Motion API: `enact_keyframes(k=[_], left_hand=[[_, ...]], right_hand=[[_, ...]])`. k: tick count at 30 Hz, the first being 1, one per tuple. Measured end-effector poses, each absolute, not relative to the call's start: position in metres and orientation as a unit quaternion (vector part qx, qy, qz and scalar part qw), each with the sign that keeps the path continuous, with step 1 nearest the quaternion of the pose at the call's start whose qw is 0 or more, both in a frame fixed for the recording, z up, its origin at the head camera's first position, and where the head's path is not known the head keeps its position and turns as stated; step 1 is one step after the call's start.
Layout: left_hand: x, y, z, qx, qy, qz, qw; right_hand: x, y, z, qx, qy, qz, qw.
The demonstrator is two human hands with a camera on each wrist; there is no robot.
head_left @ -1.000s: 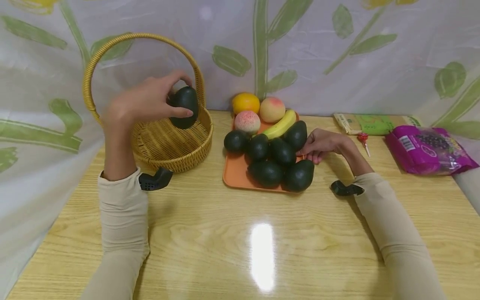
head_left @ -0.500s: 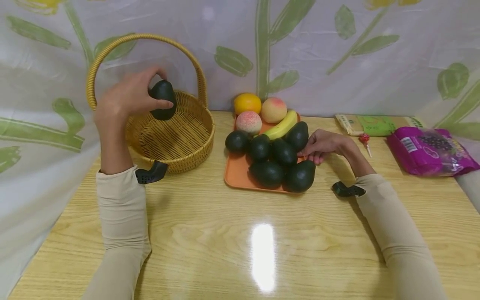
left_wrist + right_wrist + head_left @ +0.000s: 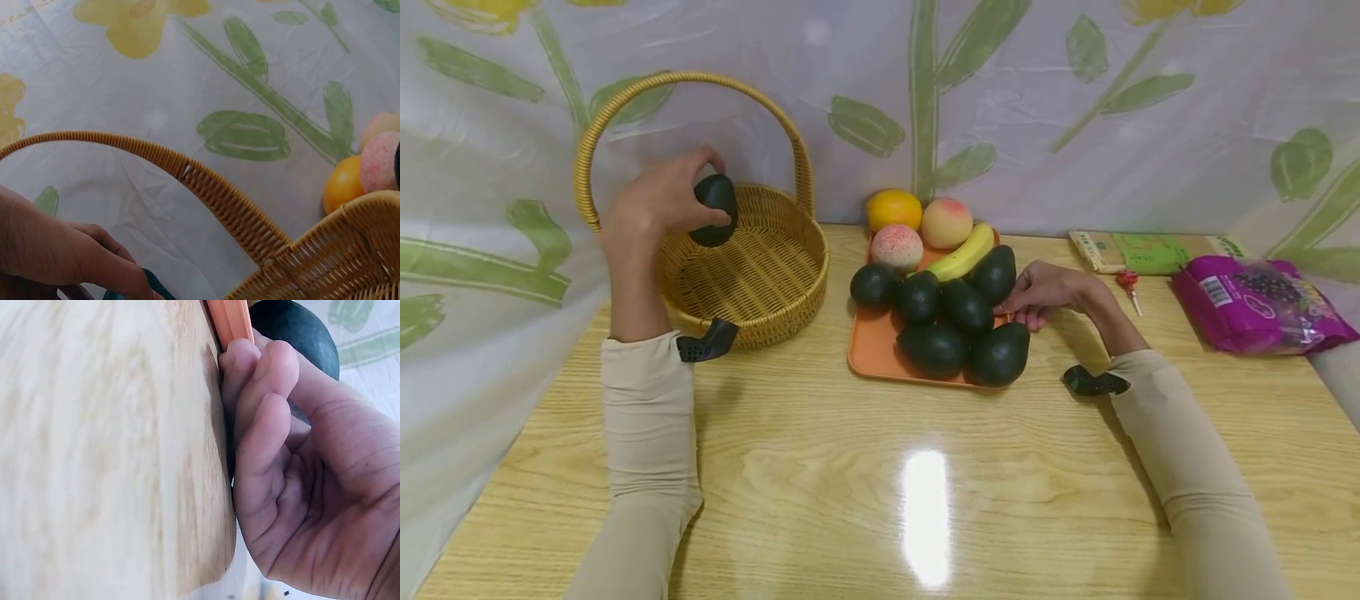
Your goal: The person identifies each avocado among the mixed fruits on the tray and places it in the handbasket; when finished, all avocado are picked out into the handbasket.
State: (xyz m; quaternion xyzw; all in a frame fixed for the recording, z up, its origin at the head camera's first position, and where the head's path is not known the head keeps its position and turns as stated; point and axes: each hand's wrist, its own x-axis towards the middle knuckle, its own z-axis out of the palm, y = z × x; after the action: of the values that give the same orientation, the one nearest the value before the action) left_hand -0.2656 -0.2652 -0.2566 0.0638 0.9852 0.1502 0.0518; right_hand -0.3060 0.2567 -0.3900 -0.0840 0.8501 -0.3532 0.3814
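My left hand (image 3: 658, 200) grips a dark green avocado (image 3: 718, 198) between thumb and fingers. It holds the fruit above the woven basket (image 3: 782, 323), inside the arch of its handle. In the left wrist view only a sliver of the avocado (image 3: 156, 284) shows under my fingers. My right hand (image 3: 1047, 287) pinches the right edge of an orange tray (image 3: 874, 354); the right wrist view shows curled fingers at the tray's rim (image 3: 230, 322). On the tray lie several avocados (image 3: 932, 348), a banana (image 3: 964, 252), two peaches (image 3: 947, 222) and an orange-yellow round fruit (image 3: 894, 208).
At the right lie a purple bag with grapes printed on it (image 3: 1262, 304), a flat green-and-tan packet (image 3: 1153, 252) and a red lollipop (image 3: 1127, 281). A flower-printed cloth (image 3: 1037, 100) hangs behind the wooden table (image 3: 805, 467).
My left hand has carried the avocado leftward from the basket's right side, then slightly down over the left part of the basket. The right hand keeps its place at the tray.
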Motion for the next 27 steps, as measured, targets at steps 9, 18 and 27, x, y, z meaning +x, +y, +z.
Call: enact_keyframes(k=[9, 18, 27], left_hand=[[-0.277, -0.273, -0.272, 0.033, 0.985, 0.158, 0.062], [-0.287, -0.283, -0.288, 0.007, 0.984, 0.157, 0.087], [-0.291, -0.287, -0.297, -0.002, 0.983, 0.148, 0.112]], right_hand=[[-0.306, 0.258, -0.393, -0.088, 0.846, -0.362, 0.381], [-0.305, 0.257, -0.392, -0.083, 0.846, -0.364, 0.381], [-0.304, 0.258, -0.39, -0.078, 0.846, -0.366, 0.381]])
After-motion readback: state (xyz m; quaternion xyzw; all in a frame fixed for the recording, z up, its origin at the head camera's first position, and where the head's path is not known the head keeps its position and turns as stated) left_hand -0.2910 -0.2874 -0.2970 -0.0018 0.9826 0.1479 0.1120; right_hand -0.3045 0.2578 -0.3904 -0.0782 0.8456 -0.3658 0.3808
